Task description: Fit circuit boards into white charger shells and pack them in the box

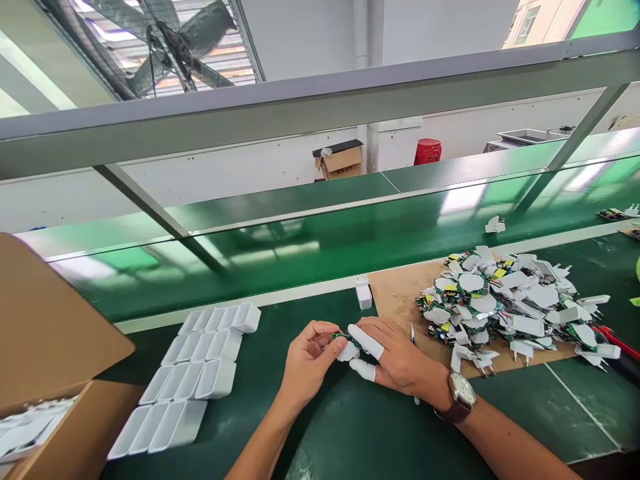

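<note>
A small green circuit board with a white plastic piece (347, 351) is between my two hands above the green bench. My left hand (314, 357) pinches it between thumb and fingers. My right hand (395, 353), with white covers on two fingertips and a watch at the wrist, is closed on its other side. Those hands hide part of the board. Beyond them stands a white charger case (363, 293). Under my right hand lies a thin metal tool (413, 333), mostly covered.
Rows of open white plastic cases (215, 380) stand left. A cardboard box (75, 427) with white parts is far left. At right, a pile of circuit boards with white plug parts (515, 300) lies on brown cardboard (395, 293). A red-handled tool (620, 343) lies beyond.
</note>
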{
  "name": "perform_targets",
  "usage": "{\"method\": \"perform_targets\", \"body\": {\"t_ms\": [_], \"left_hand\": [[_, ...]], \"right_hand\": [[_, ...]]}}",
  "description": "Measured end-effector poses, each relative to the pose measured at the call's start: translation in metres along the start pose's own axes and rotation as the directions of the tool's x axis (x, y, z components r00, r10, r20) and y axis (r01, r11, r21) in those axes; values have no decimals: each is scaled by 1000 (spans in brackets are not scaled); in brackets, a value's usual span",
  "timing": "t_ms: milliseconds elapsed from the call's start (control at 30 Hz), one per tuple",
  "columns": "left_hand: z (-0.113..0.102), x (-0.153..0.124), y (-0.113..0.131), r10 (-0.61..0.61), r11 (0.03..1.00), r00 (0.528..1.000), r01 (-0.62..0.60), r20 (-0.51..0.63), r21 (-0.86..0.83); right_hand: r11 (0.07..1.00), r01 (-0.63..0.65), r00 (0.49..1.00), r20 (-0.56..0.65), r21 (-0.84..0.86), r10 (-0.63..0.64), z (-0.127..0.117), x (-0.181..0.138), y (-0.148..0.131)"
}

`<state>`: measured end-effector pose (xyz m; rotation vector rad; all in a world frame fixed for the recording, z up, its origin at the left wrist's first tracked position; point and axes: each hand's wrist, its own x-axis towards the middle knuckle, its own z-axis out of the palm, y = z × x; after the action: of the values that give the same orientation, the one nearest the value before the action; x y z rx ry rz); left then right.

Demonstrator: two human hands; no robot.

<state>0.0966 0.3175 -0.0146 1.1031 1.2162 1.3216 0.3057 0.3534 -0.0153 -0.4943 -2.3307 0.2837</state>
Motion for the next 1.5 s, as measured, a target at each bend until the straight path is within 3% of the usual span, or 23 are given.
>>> {"method": "perform_targets", "body": {"t_ms": [200, 400, 633, 733, 833, 933, 967, 1033, 1100, 1167, 1333, 1400, 1500], "left_hand": [[2, -1, -1, -2, 995, 999, -3, -46, -103], [1, -1, 1, -43, 990, 999, 39, -23, -136], [1, -1, 2, -73, 986, 996, 79, 43, -150], [-2, 0, 2, -22, 998, 998, 26, 55, -63], [-12, 5, 3, 200, 975, 979, -196, -27, 104], [-28, 16, 0, 463, 862, 864, -386, -198, 330], [-33, 20, -2, 496, 837, 837, -391, -231, 382], [-41, 27, -10, 501, 823, 827, -365, -254, 435], [-45, 33, -17, 481, 827, 837, -336, -260, 450], [-47, 36, -23, 471, 827, 840, -314, -271, 465], [-51, 36, -18, 452, 820, 855, -286, -254, 496], [-55, 33, -12, 427, 811, 886, -286, -182, 510], [-61, 25, -9, 322, 781, 946, -294, 48, 551]], "right_hand": [[998, 2, 999, -35, 58, 0, 1, -2, -4], [999, 18, 984, -175, 38, -11, 6, -4, -7], [999, 7, 972, -234, 54, 6, 10, -3, -14], [997, 15, 967, -256, 77, 6, 11, -5, -14], [988, -77, 954, -278, 136, 112, 10, -7, -13], [903, -374, 906, -127, 213, 405, 8, -9, -12], [863, -471, 875, -26, 183, 483, 8, -10, -12], [818, -574, 810, 165, 32, 562, 9, -10, -10], [811, -572, 773, 250, -122, 583, 10, -10, -7], [806, -558, 767, 249, -198, 592, 10, -11, -5], [850, -484, 823, 220, -210, 523, 2, -14, -1], [884, -431, 847, 257, -181, 466, 1, -16, -2], [907, -383, 846, 328, -174, 420, 7, -20, -6]]}}
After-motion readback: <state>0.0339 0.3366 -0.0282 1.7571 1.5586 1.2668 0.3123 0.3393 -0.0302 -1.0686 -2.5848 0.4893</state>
